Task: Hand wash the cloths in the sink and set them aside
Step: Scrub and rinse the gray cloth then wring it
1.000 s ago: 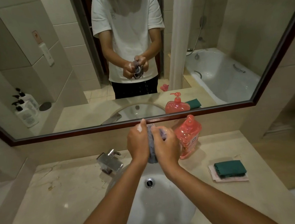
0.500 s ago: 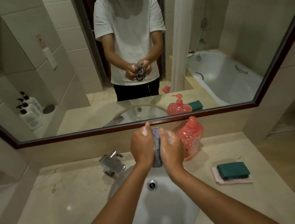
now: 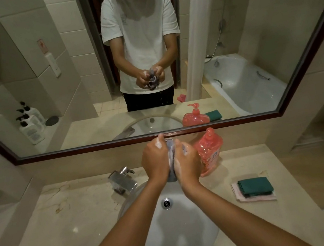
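Both hands' fingers (image 3: 177, 144) around grey cloth (image 3: 171, 163), above sink (image 3: 185, 234), soap bottle (image 3: 210, 151) just beside.

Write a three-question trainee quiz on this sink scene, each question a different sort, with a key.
1. True or false: the left hand and right hand both grip the grey cloth above the sink.
2. Which thing lies on the pink cloth on the counter?
A. the faucet
B. the green cloth
C. the soap bottle
3. Fill in: the red soap bottle stands on the ____ side of the hands, the faucet on the other.

Key: 1 true; 2 B, the green cloth; 3 right.
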The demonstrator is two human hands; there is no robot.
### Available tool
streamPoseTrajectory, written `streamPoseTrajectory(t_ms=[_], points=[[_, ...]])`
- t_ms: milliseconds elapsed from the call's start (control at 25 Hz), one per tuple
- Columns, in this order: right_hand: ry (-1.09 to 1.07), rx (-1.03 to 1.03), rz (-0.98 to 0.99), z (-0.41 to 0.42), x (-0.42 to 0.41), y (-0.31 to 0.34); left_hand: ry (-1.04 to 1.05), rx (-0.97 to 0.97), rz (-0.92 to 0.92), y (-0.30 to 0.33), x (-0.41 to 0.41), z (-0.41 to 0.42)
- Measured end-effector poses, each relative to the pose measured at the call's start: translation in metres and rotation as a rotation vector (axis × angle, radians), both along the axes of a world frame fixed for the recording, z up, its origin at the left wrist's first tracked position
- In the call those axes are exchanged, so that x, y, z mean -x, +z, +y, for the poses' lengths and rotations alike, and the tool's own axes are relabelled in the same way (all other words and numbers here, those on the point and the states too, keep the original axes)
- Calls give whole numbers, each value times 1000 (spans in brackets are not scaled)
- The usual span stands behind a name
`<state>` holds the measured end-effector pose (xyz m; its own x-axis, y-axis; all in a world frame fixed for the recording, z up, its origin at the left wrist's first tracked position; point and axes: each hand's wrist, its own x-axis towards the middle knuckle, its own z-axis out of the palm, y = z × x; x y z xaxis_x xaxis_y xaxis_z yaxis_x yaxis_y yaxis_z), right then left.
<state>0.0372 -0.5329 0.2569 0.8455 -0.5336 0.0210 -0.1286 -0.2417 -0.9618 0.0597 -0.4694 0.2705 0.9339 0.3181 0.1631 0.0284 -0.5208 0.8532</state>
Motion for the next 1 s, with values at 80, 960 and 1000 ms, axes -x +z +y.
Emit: streamPoseTrajectory(t_ms=[80, 960, 1000], points=[[-32, 10, 8, -7, -7, 1, -20, 2, -24, -1, 4, -4], [89, -499, 71, -42, -35, 0, -340, 762, 353, -16, -12, 14], [73, -546, 42, -45, -37, 1, -408, 772, 397, -18, -10, 14]])
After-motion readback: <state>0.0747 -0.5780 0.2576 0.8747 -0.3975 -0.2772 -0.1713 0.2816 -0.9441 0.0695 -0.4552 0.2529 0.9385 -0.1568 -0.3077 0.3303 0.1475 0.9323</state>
